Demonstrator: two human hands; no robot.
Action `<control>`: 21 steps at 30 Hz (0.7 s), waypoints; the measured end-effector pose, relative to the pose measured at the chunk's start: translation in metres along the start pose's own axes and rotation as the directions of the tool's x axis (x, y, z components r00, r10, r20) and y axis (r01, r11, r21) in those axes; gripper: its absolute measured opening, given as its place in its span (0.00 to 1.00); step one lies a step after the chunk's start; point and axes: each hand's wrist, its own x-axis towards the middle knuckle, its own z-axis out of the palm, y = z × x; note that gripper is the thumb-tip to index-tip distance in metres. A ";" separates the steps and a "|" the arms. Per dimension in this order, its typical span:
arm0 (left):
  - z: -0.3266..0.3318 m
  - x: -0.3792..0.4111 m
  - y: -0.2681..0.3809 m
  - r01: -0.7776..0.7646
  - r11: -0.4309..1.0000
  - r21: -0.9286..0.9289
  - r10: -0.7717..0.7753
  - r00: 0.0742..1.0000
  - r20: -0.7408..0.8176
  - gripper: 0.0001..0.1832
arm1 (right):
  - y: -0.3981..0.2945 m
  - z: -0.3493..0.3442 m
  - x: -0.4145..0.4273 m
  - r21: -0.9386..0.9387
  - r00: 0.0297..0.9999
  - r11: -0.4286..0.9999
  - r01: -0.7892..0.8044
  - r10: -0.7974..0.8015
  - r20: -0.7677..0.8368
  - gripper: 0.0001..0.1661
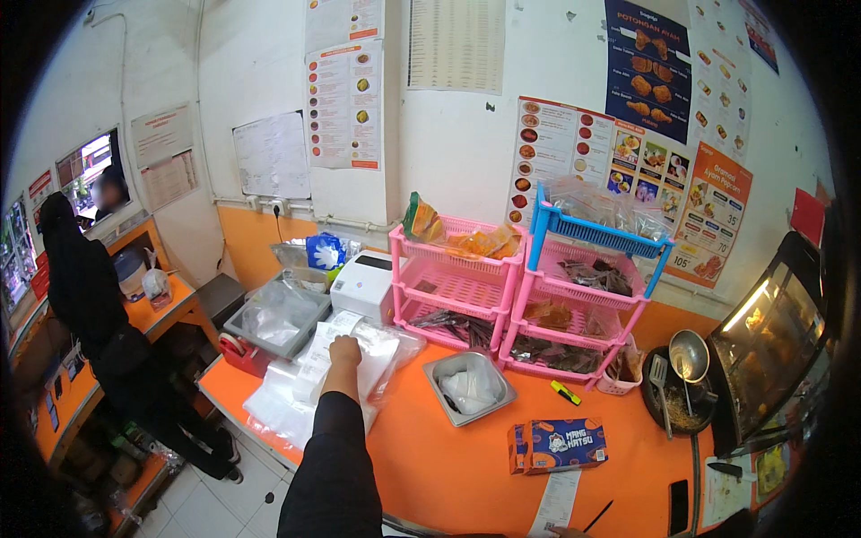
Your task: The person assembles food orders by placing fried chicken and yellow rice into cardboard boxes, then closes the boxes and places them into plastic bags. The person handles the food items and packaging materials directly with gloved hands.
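Observation:
My left hand (345,351) reaches across the orange counter, fingers curled on a printed paper strip (334,327) in front of a white label printer (363,286). More of the printed paper lies over a stack of clear plastic bags (276,397) below the hand. Of my right hand (570,532), only a small part shows at the bottom edge, by the lower end of a paper receipt (557,497); its grip is cut off from view. The receipt's upper end meets two blue and orange printed cardboard boxes (565,445).
A steel pan (430,376) with a plastic bag, pink tiered racks (447,269) of sachets and a yellow highlighter (566,393) stand around. Further right are a wok (656,420), a heated display case (767,350), a phone (679,508) and a knife (725,469). A person (87,289) stands at left.

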 end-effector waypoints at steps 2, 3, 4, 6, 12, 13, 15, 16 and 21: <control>0.020 0.006 -0.010 -0.099 0.989 0.110 0.114 0.984 -0.137 0.13 | 0.006 0.017 0.000 0.002 0.999 0.999 0.040 -0.040 0.011 0.18; 0.021 0.006 -0.007 -0.017 1.000 0.018 0.019 0.989 -0.146 0.13 | 0.005 0.022 -0.003 0.012 0.999 0.999 0.047 -0.048 0.009 0.18; 0.024 0.007 -0.002 0.067 0.995 -0.074 -0.077 0.986 -0.146 0.14 | 0.004 0.025 -0.003 0.024 0.998 0.998 0.056 -0.056 0.004 0.18; 0.024 0.005 0.010 0.118 0.975 -0.190 -0.136 0.987 -0.088 0.15 | 0.003 0.033 -0.002 0.043 0.997 0.996 0.072 -0.072 -0.002 0.18; 0.027 0.004 0.012 0.003 0.955 -0.297 0.033 0.993 0.115 0.14 | 0.012 0.062 -0.002 0.112 0.984 0.978 0.177 -0.175 -0.023 0.19; 0.030 0.003 0.008 -0.029 0.937 -0.348 0.045 0.998 0.038 0.12 | 0.013 0.064 0.001 0.110 0.978 0.972 0.207 -0.203 -0.043 0.19; 0.028 -0.004 0.007 -0.103 0.893 -0.438 0.059 0.992 -0.113 0.09 | -0.028 0.027 0.009 0.066 0.957 0.962 0.266 -0.256 -0.133 0.16; 0.034 -0.001 -0.001 -0.208 0.856 -0.474 0.081 0.959 -0.273 0.08 | -0.044 0.012 0.014 0.038 0.940 0.953 0.302 -0.291 -0.178 0.14; 0.031 0.000 -0.013 -0.416 0.799 -0.434 0.239 0.882 -0.406 0.09 | -0.046 0.014 0.015 -0.060 0.912 0.932 0.357 -0.362 -0.194 0.11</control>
